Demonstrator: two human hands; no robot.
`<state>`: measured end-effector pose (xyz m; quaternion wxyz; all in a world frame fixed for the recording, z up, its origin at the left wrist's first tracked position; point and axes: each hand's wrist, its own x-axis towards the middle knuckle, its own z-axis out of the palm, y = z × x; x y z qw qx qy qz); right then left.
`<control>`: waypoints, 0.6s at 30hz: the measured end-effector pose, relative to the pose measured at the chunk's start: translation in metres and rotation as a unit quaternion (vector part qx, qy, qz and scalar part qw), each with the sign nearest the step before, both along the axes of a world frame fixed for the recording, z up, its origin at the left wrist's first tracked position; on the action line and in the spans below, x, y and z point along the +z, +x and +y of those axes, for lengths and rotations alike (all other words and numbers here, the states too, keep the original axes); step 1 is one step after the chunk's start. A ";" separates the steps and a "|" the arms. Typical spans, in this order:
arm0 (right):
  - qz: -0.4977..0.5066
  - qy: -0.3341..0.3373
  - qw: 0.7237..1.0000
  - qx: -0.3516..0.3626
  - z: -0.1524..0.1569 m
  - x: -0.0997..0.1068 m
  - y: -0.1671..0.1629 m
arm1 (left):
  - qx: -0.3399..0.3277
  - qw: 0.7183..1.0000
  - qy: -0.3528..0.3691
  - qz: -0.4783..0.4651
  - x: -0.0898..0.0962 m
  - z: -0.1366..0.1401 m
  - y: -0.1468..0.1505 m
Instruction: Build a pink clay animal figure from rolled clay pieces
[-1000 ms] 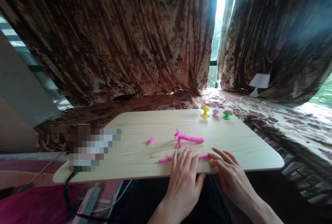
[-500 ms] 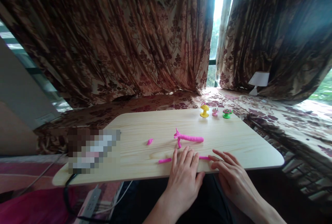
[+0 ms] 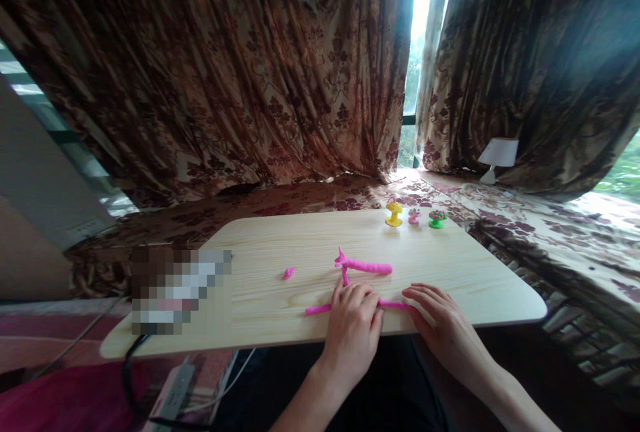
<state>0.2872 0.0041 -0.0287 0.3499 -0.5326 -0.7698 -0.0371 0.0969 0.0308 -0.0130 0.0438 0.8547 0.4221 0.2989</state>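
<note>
A thin rolled strip of pink modelling clay (image 3: 318, 310) lies along the near part of the table, passing under my left hand (image 3: 353, 322). The fingers of that hand are bent over the strip's middle, with the thumb drawn in close, and they hide that stretch. At the strip's right end, my right hand (image 3: 440, 322) has its fingers together and its thumb below, with the clay between them. Just beyond my left hand lies a branched pink clay figure (image 3: 367, 266), a long body with a pointed end piece. Left of it sits a small pink clay lump (image 3: 289, 273).
Along the far edge stand a yellow mushroom-shaped figure (image 3: 394, 214), a small pink one (image 3: 415, 217) and a green one with dots (image 3: 438, 219). A pixelated object (image 3: 183, 292) covers the table's left side. A white lamp (image 3: 500, 153) stands on the ledge behind.
My left fingers have curled in from lying flatter, and the thumb has drawn closer. My right fingers have come together around the strip's end. The figure and lump stay put.
</note>
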 end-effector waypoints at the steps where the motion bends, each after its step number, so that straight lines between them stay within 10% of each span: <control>1: -0.003 -0.006 1.000 0.001 0.003 0.000 -0.001 | 0.006 1.000 0.000 -0.011 0.001 0.002 0.002; 18: 0.230 -0.118 0.955 0.146 -0.038 0.052 -0.035 | 0.000 0.931 -0.181 -0.319 0.038 -0.044 -0.026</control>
